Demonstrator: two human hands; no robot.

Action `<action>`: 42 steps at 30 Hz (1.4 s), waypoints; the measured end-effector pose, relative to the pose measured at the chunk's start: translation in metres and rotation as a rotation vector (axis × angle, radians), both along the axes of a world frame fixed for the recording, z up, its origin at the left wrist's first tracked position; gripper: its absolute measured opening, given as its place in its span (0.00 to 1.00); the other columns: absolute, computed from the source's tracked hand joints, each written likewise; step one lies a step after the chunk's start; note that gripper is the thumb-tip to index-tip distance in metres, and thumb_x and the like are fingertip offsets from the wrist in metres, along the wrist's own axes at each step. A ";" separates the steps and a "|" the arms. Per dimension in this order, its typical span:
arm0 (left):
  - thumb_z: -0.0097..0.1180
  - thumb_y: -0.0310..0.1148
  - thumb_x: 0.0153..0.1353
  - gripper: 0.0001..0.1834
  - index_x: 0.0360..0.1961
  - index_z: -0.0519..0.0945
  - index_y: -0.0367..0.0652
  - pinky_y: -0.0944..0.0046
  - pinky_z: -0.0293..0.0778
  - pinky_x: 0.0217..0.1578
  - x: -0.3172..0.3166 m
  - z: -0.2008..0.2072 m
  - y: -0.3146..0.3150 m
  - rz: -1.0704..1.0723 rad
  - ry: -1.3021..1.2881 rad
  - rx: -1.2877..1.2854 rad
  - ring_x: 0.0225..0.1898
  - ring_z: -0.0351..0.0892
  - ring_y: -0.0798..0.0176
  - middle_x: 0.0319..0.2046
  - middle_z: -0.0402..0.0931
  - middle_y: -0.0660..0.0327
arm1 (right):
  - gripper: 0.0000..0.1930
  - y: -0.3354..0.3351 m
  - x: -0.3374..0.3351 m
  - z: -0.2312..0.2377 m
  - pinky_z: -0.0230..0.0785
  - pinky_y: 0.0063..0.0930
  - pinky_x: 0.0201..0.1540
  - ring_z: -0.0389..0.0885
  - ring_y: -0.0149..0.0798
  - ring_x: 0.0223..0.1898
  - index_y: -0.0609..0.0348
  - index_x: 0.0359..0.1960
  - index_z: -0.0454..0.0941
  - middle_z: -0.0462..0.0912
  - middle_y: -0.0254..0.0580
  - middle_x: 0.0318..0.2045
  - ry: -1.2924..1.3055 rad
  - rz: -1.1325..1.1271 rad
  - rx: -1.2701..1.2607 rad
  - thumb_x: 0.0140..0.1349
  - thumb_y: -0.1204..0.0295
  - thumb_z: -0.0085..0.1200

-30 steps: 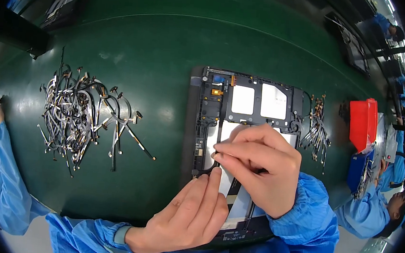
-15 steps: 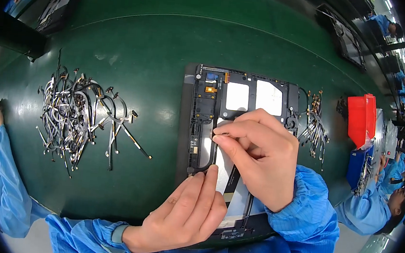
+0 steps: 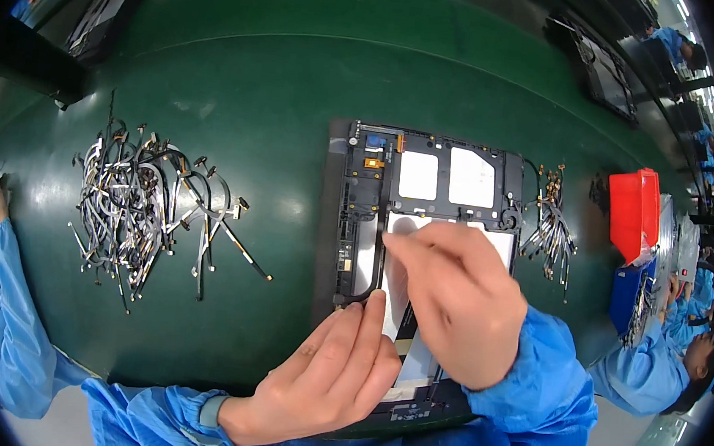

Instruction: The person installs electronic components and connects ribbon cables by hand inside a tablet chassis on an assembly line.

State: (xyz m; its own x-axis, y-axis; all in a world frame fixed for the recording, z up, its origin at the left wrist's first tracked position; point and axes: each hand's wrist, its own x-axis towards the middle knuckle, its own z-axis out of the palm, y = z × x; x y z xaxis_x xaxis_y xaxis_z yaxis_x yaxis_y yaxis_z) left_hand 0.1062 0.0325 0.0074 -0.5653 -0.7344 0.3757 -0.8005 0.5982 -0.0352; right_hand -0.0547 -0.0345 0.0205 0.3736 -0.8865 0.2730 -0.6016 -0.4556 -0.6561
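Note:
A tablet-like device (image 3: 468, 211) with a black frame and pale panels lies opened up on the green table before me. A thin black cable (image 3: 382, 263) runs down its left part and curves left near my fingers. My left hand (image 3: 327, 365) lies over the lower left of the device, fingers stretched out, the index fingertip pressing beside the cable's bend. My right hand (image 3: 456, 304) is curled above the middle of the device, thumb and fingers closed at the cable. It is smeared by motion, and anything between its fingertips is hidden.
Loose flat cables (image 3: 133, 212) lie in a tangled heap on the left. A smaller cable bundle (image 3: 552, 227) is right of the device. Beyond it stand a red bin (image 3: 634, 213) and a blue bin (image 3: 631, 298). Other people in blue sleeves sit at both sides.
My right hand has turned and curled further, its fingertips dropping slightly along the cable. My left hand has stayed in place. The view has shifted slightly.

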 end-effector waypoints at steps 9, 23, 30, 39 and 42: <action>0.53 0.32 0.61 0.07 0.31 0.79 0.42 0.68 0.80 0.46 0.003 0.002 0.008 -0.038 0.024 0.025 0.43 0.81 0.61 0.42 0.83 0.55 | 0.20 -0.005 -0.003 0.009 0.68 0.35 0.42 0.77 0.44 0.44 0.61 0.43 0.83 0.78 0.40 0.41 0.454 0.078 -0.320 0.44 0.77 0.60; 0.58 0.37 0.51 0.17 0.42 0.82 0.47 0.59 0.79 0.44 0.025 0.011 0.012 0.158 0.021 0.096 0.39 0.80 0.57 0.40 0.79 0.59 | 0.27 0.071 -0.071 0.008 0.68 0.38 0.56 0.74 0.55 0.53 0.67 0.58 0.73 0.76 0.56 0.55 0.155 -0.261 0.071 0.54 0.84 0.59; 0.61 0.38 0.53 0.18 0.45 0.80 0.45 0.63 0.78 0.43 0.027 0.003 0.021 0.153 0.115 0.203 0.42 0.80 0.57 0.42 0.79 0.55 | 0.28 0.084 -0.079 -0.003 0.70 0.36 0.54 0.76 0.52 0.52 0.65 0.65 0.65 0.75 0.58 0.51 0.092 -0.301 0.202 0.62 0.79 0.55; 0.61 0.33 0.51 0.15 0.39 0.79 0.40 0.62 0.77 0.44 0.037 -0.004 0.026 0.123 0.263 0.282 0.45 0.81 0.55 0.48 0.81 0.49 | 0.26 0.081 -0.078 -0.008 0.67 0.37 0.57 0.74 0.53 0.52 0.68 0.62 0.68 0.75 0.57 0.51 0.105 -0.266 0.199 0.60 0.79 0.54; 0.60 0.31 0.50 0.13 0.37 0.78 0.41 0.62 0.78 0.43 0.036 -0.010 0.026 0.123 0.322 0.261 0.44 0.81 0.56 0.45 0.82 0.49 | 0.28 0.087 -0.079 -0.016 0.66 0.37 0.58 0.75 0.52 0.52 0.69 0.63 0.65 0.75 0.58 0.53 0.034 -0.351 0.259 0.60 0.77 0.53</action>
